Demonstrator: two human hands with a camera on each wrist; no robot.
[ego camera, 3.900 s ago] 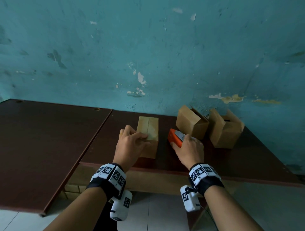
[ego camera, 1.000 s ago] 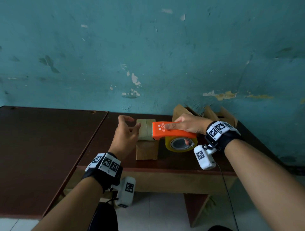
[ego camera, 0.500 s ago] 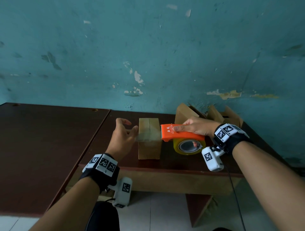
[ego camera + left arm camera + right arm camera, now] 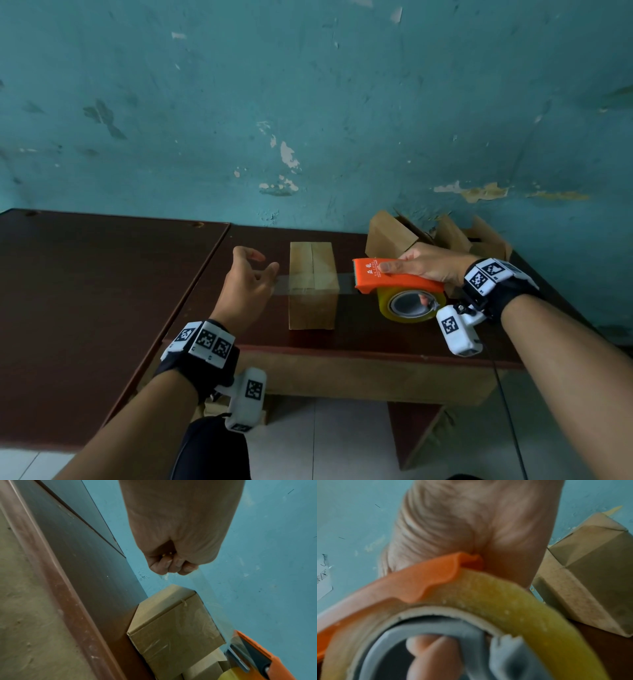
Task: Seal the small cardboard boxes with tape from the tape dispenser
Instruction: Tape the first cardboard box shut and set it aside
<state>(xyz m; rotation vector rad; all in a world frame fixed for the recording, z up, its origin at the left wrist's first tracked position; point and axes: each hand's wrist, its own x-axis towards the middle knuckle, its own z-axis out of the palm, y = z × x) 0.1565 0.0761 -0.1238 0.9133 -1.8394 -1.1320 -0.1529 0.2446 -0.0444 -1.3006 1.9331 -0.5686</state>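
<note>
A clear tape strip (image 4: 344,287) spans crosswise above the closed brown cardboard box (image 4: 311,274) (near the worktop's front edge). The left hand (image 4: 247,287) pinches its free end; the right hand (image 4: 426,265) grips the orange tape dispenser (image 4: 394,278).

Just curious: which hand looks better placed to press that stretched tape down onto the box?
Probably left. The left hand pinches the tape's free end beside the closed box; the right hand grips the tape dispenser.

You see a matt brown cardboard box (image 4: 311,284) on a dark, slightly glossy wooden table (image 4: 102,291). The tape dispenser (image 4: 394,279) is smooth orange plastic; its tape strip (image 4: 346,283) is clear and shiny. The wall (image 4: 308,102) is rough, with peeling turquoise paint.
</note>
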